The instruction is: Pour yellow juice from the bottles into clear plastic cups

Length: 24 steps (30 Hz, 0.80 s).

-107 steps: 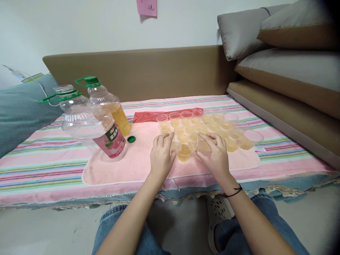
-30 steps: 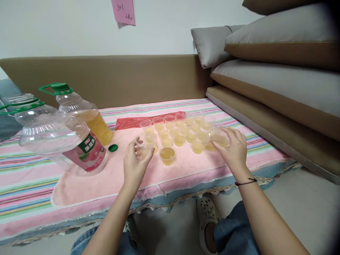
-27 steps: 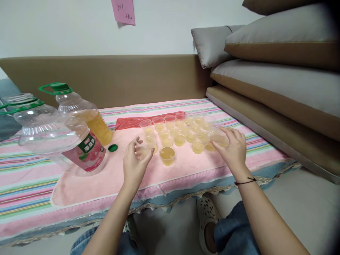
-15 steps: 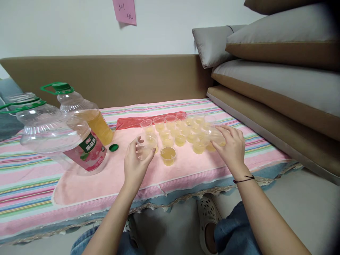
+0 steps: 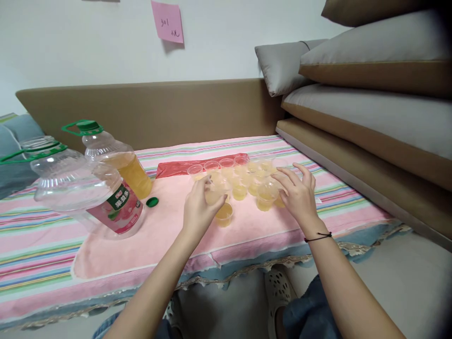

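My left hand (image 5: 200,207) holds a clear plastic cup (image 5: 218,190) between thumb and fingers, above the front left of a group of cups. Just below it stands a cup of yellow drink (image 5: 224,214). At the right side of the group, my right hand (image 5: 298,193) has its fingers curved and apart beside a clear cup (image 5: 267,189) that sits over a filled one. Whether its fingertips touch that cup is hard to tell. Several cups with yellow drink stand close together between and behind both hands.
Two large bottles stand at the left, one nearly empty (image 5: 76,188) and one part full (image 5: 132,174). Near them lies a green cap (image 5: 152,202). A red plastic wrapper (image 5: 176,168) lies behind the cups. Stacked cushions (image 5: 370,122) rise at the right.
My left hand has moved right with its cup, now over the front cups. My right hand has shifted slightly left, its fingers spread wider, and the clear cup by it now sits more upright.
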### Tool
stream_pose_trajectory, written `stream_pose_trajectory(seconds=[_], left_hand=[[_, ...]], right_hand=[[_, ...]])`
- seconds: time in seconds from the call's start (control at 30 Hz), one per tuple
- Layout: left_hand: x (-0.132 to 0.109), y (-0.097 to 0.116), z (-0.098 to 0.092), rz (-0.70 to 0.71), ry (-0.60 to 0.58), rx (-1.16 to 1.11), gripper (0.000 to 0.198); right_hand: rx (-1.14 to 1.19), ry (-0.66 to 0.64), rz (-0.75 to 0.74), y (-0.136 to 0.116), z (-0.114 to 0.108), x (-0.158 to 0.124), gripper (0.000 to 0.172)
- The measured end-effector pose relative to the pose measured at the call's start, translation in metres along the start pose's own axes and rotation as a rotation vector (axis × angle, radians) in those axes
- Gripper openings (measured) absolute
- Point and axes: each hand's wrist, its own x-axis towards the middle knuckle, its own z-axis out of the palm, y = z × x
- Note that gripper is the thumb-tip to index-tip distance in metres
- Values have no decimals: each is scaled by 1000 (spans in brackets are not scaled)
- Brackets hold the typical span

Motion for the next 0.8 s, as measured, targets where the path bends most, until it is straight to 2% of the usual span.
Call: stream_pose_trajectory(seconds=[0.2,0.4,0.57,0.7,0.8], left_hand=[[28,21,30,119,-151,63,53],[37,35,52,173,-254,114,53],[39,43,61,201,-301,212,52],[39,48,66,198,-324,314,53],[40,48,70,237,-332,400,53]], right_hand=[[41,31,-22,1,-2,4,40],[58,15,8,4,-8,3,45],[100,30,20,9,-11,0,45],[109,49,91,11,-12,-2,50],[110,70,152,11,-11,-2,46]])
